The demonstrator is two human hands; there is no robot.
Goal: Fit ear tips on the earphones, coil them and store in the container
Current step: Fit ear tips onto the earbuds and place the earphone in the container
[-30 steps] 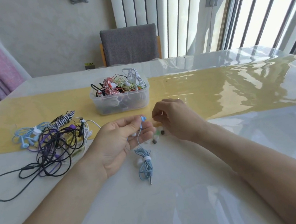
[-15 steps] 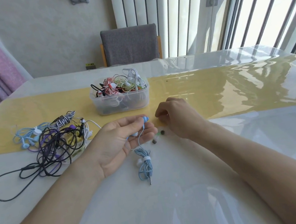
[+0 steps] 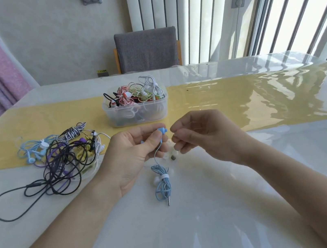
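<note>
Blue cable is lying nearest me: the bundled coil (image 3: pixel 162 185) of this earphone is resting on the glossy white table (image 3: pixel 197 236), tied by a white band, its plug pointing at me. From it one strand is rising into my left hand (image 3: pixel 133 156), whose thumb and forefinger are pinching the blue earbud (image 3: pixel 162 131), nozzle facing right. My right hand (image 3: pixel 201 137) has lifted off the table since a moment ago and is now closing on the bud, fingertips pinched together; whether a tip is between them I cannot tell, though I judge the fitting is about to start. A dark ear tip (image 3: pixel 172 157) and pale ones are lying just below the hands. Farther left a tangled pile of earphones (image 3: pixel 61 159) is waiting, and beyond, on the yellow runner, the clear container (image 3: pixel 137 111) is already holding coiled sets.
</note>
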